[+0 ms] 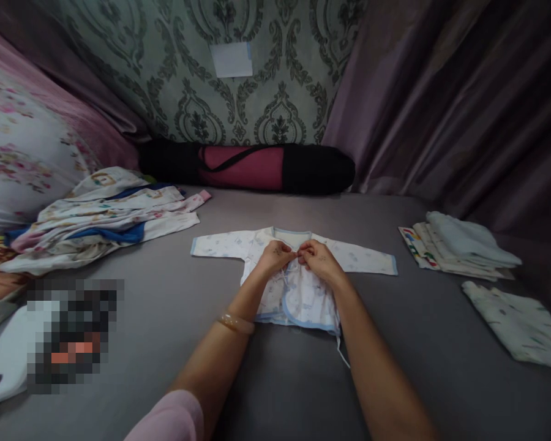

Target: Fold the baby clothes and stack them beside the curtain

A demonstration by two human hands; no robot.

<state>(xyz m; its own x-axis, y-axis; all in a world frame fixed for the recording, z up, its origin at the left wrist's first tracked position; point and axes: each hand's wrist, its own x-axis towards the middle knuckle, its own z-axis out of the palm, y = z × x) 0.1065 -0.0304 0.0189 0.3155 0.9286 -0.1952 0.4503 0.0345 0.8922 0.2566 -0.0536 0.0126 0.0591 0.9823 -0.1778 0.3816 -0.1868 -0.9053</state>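
Observation:
A white baby shirt (298, 300) with light blue trim and a faint print lies spread flat, front up, its two sleeves stretched out to the sides. My left hand (275, 256) and my right hand (319, 258) meet over the chest just below the neckline. Fingertips of both are pinched together around the shirt's thin tie strings, which are partly hidden by the fingers. Some white string hangs below my left hand. Another loose string (343, 352) trails from the lower right hem beside my right forearm.
Rumpled baby clothes (105, 214) are heaped at the left. Folded clothes (463, 245) are stacked at the right, with one folded printed piece (518, 324) nearer. A black and pink long bag (248, 168) lies along the wall. A white device (9, 349) sits at the lower left.

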